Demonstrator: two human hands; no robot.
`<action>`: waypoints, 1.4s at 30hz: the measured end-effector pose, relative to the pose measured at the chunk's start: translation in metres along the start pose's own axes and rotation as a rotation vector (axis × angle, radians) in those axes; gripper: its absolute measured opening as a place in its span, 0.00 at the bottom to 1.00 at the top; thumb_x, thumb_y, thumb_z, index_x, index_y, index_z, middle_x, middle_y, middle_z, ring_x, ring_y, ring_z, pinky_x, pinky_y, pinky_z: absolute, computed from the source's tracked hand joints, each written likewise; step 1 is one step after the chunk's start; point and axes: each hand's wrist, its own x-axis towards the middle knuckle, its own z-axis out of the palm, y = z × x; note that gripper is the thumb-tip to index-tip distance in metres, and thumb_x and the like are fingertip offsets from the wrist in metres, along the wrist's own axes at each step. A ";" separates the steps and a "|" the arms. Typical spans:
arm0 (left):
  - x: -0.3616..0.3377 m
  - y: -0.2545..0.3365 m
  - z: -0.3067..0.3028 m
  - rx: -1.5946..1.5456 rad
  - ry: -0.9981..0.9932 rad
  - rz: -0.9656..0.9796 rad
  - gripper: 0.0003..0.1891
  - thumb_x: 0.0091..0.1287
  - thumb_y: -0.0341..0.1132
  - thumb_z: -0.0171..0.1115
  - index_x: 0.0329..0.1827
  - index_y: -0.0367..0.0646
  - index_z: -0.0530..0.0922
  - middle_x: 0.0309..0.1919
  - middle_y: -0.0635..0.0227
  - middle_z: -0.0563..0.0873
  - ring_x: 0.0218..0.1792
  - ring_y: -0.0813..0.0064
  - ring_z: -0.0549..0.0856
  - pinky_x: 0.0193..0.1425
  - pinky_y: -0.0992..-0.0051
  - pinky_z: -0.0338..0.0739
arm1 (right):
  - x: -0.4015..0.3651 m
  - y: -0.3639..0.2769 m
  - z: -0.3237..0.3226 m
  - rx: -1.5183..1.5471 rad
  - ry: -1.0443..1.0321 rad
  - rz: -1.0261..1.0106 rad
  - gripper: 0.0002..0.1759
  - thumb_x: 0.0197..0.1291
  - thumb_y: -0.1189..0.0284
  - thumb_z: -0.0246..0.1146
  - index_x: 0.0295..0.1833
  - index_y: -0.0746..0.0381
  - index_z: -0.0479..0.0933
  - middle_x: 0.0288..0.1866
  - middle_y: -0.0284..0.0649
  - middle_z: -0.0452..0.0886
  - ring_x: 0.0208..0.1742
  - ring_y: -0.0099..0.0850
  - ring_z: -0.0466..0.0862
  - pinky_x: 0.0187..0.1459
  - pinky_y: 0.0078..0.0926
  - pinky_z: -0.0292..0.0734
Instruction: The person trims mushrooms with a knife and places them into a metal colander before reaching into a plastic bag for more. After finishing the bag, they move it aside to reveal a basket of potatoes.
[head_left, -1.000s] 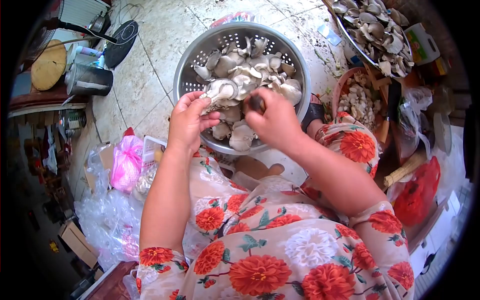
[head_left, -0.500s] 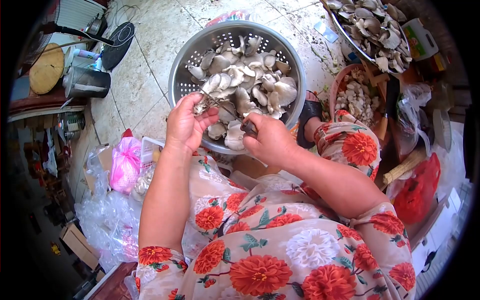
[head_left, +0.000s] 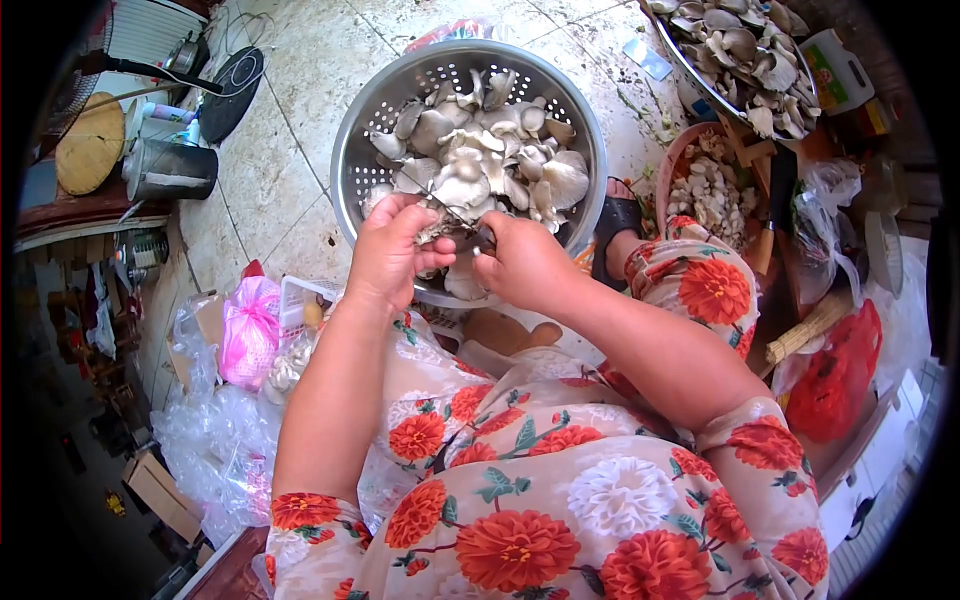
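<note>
A metal colander (head_left: 345, 150) full of grey oyster mushrooms (head_left: 470, 150) stands in front of me on the tiled floor. Over its near side, my left hand (head_left: 388, 255) grips an oyster mushroom (head_left: 437, 230) between thumb and fingers, its ragged base partly hidden by them. My right hand (head_left: 530, 262) is closed round the dark handle of a small knife (head_left: 487, 240). The thin blade points up and left, across the mushroom and close to my left fingertips.
A wide basin (head_left: 668, 38) heaped with oyster mushrooms stands at upper right. Below it, a pink basin (head_left: 668, 170) holds pale mushroom pieces, beside a wooden-handled knife (head_left: 768, 250). Plastic bags (head_left: 225, 450) and a pink bag (head_left: 250, 325) lie at left, a red bag (head_left: 838, 380) at right.
Both hands have drawn closer together. The left hand and its mushroom have shifted right and slightly down, and the right hand has moved a little left with the knife.
</note>
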 end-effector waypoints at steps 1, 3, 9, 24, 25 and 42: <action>0.000 0.000 0.000 0.003 -0.001 0.001 0.13 0.64 0.30 0.57 0.51 0.42 0.73 0.39 0.65 0.82 0.28 0.72 0.83 0.32 0.71 0.85 | 0.001 0.000 0.001 0.025 0.005 -0.014 0.13 0.51 0.70 0.63 0.39 0.67 0.75 0.34 0.56 0.82 0.39 0.54 0.82 0.44 0.47 0.77; 0.002 0.001 -0.001 0.008 0.052 0.047 0.14 0.63 0.29 0.57 0.52 0.42 0.72 0.39 0.64 0.81 0.30 0.71 0.84 0.34 0.70 0.85 | 0.002 0.001 0.002 0.088 0.006 -0.007 0.13 0.51 0.70 0.63 0.39 0.67 0.75 0.33 0.56 0.82 0.38 0.52 0.83 0.43 0.45 0.77; 0.002 0.005 -0.007 -0.027 0.145 0.111 0.14 0.62 0.28 0.56 0.51 0.40 0.71 0.39 0.62 0.81 0.30 0.68 0.84 0.35 0.71 0.84 | -0.001 0.001 0.001 0.332 -0.097 0.090 0.13 0.51 0.69 0.62 0.40 0.65 0.78 0.27 0.50 0.81 0.31 0.41 0.83 0.38 0.37 0.77; 0.000 0.008 -0.011 -0.014 0.105 0.152 0.12 0.62 0.26 0.53 0.49 0.41 0.71 0.36 0.62 0.81 0.31 0.69 0.85 0.36 0.68 0.85 | -0.008 0.001 -0.001 0.330 -0.173 0.105 0.12 0.52 0.69 0.62 0.41 0.63 0.79 0.29 0.47 0.83 0.33 0.38 0.83 0.40 0.34 0.78; -0.001 0.008 -0.010 0.022 0.093 0.174 0.12 0.61 0.26 0.53 0.48 0.42 0.72 0.36 0.63 0.82 0.31 0.70 0.85 0.36 0.69 0.85 | -0.009 -0.001 -0.002 0.337 -0.184 0.109 0.12 0.52 0.69 0.62 0.41 0.63 0.79 0.30 0.48 0.83 0.33 0.39 0.83 0.40 0.34 0.78; -0.005 -0.009 0.001 0.145 0.011 0.268 0.11 0.59 0.25 0.59 0.45 0.39 0.73 0.37 0.63 0.82 0.33 0.71 0.86 0.37 0.73 0.85 | 0.001 -0.005 0.001 0.163 -0.035 0.046 0.16 0.52 0.69 0.62 0.44 0.68 0.77 0.35 0.56 0.82 0.41 0.51 0.83 0.46 0.43 0.77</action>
